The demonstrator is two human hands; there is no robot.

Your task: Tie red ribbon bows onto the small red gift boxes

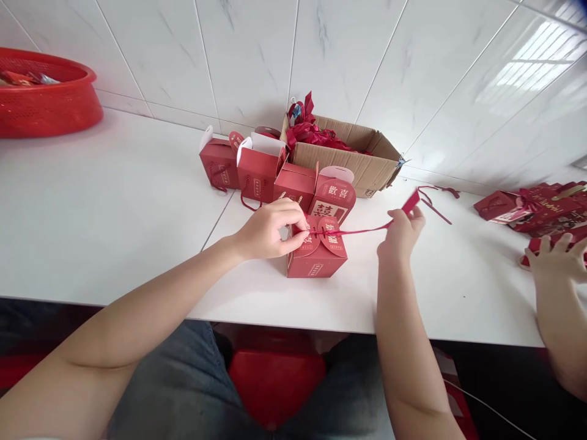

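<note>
A red gift box (316,263) with pale printed characters stands upright near the table's front edge, its rounded top flaps folded together. Through slots in those flaps runs a dark red ribbon (362,231), drawn taut to the right. My left hand (279,231) pinches the ribbon at the left side of the box top. Off to the right, above the table, my right hand (402,232) is closed around the ribbon's other stretch, and its loose end sticks up past the fingers.
Behind stand several red gift boxes (259,171), some with open flaps. A cardboard box (367,174) of red ribbons sits against the tiled wall. A red plastic basket (50,113) is at far left. At right, another person's hand (557,260) touches a red box near finished-looking boxes (545,211).
</note>
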